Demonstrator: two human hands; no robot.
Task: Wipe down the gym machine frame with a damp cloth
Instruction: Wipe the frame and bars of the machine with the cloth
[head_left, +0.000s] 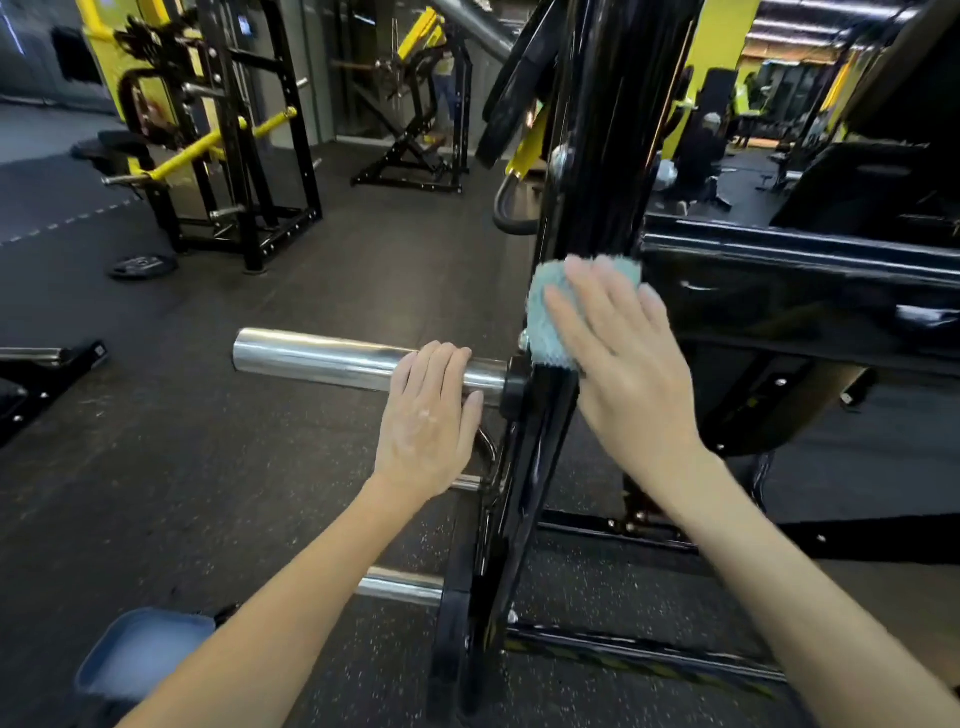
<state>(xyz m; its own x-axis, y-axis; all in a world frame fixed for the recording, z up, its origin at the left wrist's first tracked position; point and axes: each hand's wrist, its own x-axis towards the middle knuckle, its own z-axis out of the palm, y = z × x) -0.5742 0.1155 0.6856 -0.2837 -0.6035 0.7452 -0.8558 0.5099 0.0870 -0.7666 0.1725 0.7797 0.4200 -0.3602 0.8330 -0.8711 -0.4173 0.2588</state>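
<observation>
A glossy black upright post of the gym machine frame (597, 156) rises through the middle of the view. My right hand (623, 364) presses a pale blue-green cloth (545, 317) flat against that post, fingers straight and spread. The cloth shows above and to the left of my fingers; the rest is hidden under my palm. A chrome weight peg (322, 358) sticks out to the left from the post. My left hand (431, 415) grips this peg near its black collar, fingers curled over the top.
A horizontal black beam (805, 254) runs right from the post. Lower chrome pegs (400, 584) and base rails lie below. A blue container (140, 654) sits at the bottom left. Black-and-yellow machines (228, 156) and a weight plate (143, 266) stand on the rubber floor at the back left.
</observation>
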